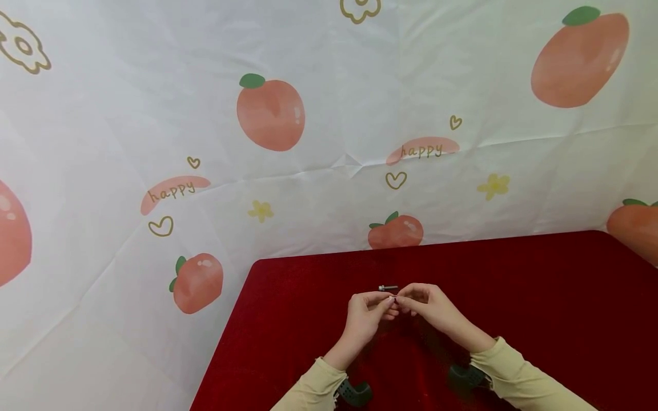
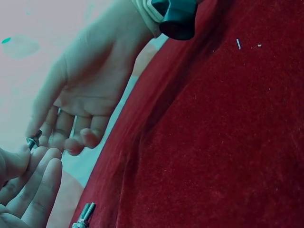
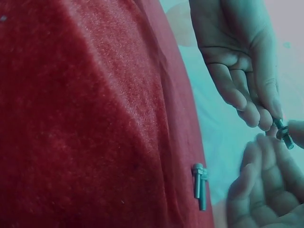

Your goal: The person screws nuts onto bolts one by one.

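Note:
A small metal bolt point(image 3: 289, 141) with a ring-like nut point(image 3: 283, 130) around it is held between both hands. My left hand point(image 1: 363, 314) pinches one end of the bolt with thumb and fingertips. From the other side my right hand point(image 1: 437, 311) grips it near the nut, its thumb point(image 3: 297, 130) at the ring in the right wrist view. The remaining fingers of both hands are loosely bent. Just beyond the hands, a pair of metal bolts point(image 1: 388, 287) lies side by side on the red cloth, the same bolts point(image 2: 84, 216) showing low in the left wrist view.
Dark red cloth point(image 1: 288, 319) covers the table, whose far edge meets a white fruit-printed curtain point(image 1: 329, 200). Dark wrist devices point(image 1: 356, 393) hang under both sleeves. Tiny pale specks point(image 2: 239, 44) show on the cloth in the left wrist view.

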Motion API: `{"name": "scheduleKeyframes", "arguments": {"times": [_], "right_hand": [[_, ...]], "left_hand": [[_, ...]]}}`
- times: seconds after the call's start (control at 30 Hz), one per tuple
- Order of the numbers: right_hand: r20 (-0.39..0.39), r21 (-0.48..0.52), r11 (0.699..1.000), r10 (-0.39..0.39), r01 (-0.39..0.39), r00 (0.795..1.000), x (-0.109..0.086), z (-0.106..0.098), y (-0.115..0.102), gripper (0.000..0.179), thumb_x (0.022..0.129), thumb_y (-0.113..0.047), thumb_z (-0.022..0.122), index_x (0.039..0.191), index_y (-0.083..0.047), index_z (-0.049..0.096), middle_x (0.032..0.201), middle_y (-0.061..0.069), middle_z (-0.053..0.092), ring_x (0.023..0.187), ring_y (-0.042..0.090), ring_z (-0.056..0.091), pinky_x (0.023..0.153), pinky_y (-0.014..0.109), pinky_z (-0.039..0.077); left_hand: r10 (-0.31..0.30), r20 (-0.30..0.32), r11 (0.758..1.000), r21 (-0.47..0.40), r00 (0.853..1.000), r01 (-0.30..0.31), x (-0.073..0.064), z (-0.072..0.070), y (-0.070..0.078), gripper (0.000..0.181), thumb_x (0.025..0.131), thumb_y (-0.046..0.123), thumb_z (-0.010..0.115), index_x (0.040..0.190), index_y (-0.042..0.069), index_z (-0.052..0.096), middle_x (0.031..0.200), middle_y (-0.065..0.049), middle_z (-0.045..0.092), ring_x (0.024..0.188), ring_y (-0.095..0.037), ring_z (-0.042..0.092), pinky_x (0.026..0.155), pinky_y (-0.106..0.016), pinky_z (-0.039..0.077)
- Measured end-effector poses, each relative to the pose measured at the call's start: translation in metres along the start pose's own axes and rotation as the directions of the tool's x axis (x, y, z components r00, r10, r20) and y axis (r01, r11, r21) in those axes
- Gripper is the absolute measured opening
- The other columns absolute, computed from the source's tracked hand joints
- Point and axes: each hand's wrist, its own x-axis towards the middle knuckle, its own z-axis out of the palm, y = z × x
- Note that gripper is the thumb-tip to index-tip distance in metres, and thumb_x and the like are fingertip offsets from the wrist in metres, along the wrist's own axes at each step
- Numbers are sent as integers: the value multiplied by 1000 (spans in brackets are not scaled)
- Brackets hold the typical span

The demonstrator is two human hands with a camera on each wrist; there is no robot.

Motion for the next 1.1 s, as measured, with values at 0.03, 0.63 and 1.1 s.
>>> {"name": "scheduleKeyframes", "arguments": {"times": [0.03,0.63,1.1], "right_hand": [[-4,-6,1000,11,-11,1000,0,0,0,24,96,-21,61,103,1,65,88,13,66,75,30,63,64,35,57],[-16,9,1000,5,-5,1000,0,0,3,23,93,-18,66,106,1,63,91,15,65,79,30,64,67,35,58],[-23,35,999,-37,38,999,-1,2,4,23,91,-16,68,107,0,62,94,15,65,83,29,65,72,33,58]], "left_hand": [[-1,-1,1000,0,1000,1,0,0,0,18,92,-4,59,105,-16,65,93,-30,67,83,-47,65,71,-39,59],[-7,-3,1000,3,1000,7,-1,1,-1,19,92,-4,59,105,-16,65,91,-30,67,82,-48,65,72,-44,58],[-20,-28,1000,-16,999,19,-1,2,0,17,92,-6,59,104,-17,65,91,-29,67,82,-49,64,72,-44,59]]}}
